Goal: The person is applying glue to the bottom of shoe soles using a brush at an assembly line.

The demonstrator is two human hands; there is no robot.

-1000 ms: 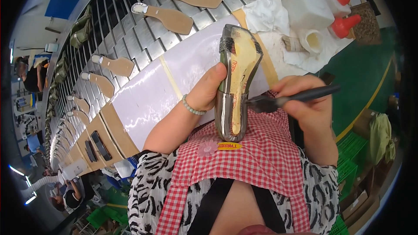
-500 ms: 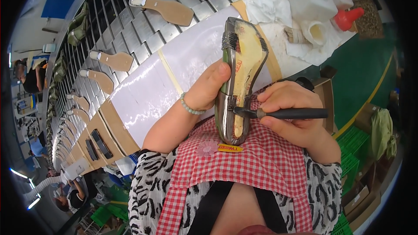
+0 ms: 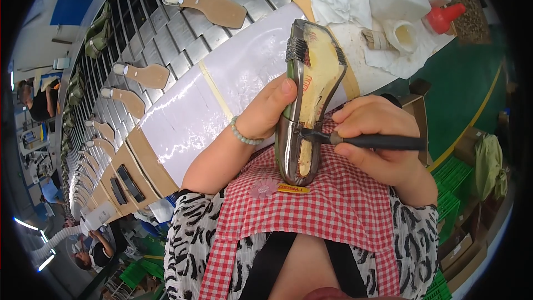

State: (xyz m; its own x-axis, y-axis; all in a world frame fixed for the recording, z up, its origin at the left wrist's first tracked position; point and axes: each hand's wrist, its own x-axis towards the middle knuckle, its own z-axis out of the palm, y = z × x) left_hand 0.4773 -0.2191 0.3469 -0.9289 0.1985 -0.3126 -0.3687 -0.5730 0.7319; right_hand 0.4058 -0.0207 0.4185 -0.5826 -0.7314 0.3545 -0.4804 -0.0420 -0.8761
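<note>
- Behind the hands runs a long conveyor (image 3: 166, 39) of grey slats, carrying flat tan insoles (image 3: 219, 8) set well apart from one another; a white-covered bench strip (image 3: 222, 94) lies between it and the person.
- On that bench, past the shoe, sit a crumpled white cloth (image 3: 338, 3), a small white cup (image 3: 404, 34) and 2 white bottles with red nozzles (image 3: 444, 16).
- The left hand (image 3: 266, 112) is clenched around the side of a metallic shoe upper on its last (image 3: 305, 100), thumb pressed on the edge; the shoe stands sole-side up, heel end resting on the red checked apron (image 3: 333, 205) at the lap.
- The right hand (image 3: 377, 139) pinches a dark-handled brush (image 3: 366, 141), fingers closed on the handle, its tip touching the bottom of the shoe near the heel end.
- Judged from the gloss, the yellowish bottom from toe to waist looks already coated; the brush is at the heel part, so that stretch seems to be what is left.
- Whether the rim along the far side is covered cannot be told.
- Other people work far off at the left edge (image 3: 39, 100).
</note>
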